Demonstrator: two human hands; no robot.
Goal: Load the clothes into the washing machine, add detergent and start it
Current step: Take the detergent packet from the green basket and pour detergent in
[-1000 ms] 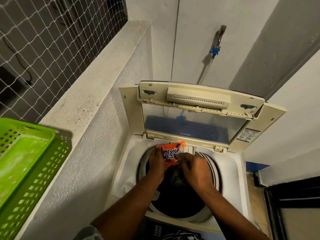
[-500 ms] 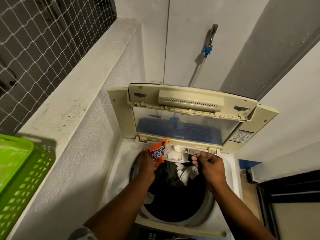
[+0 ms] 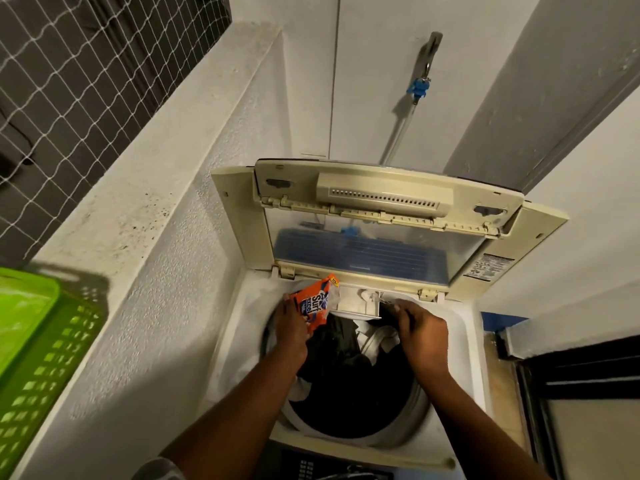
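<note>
1. Detergent packet is pinched in the left hand, now tilted over the drawer just right of that grip.
2. Clothes lie in the drum, between the hands.
3. Right hand, off the packet since a second ago, grips the drawer's right end; pouring looks next.

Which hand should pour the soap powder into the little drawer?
The left hand, probably. It already grips the orange detergent sachet, whose top sits right beside the open detergent drawer. The right hand holds no packet, resting by the drawer's other end.
</note>
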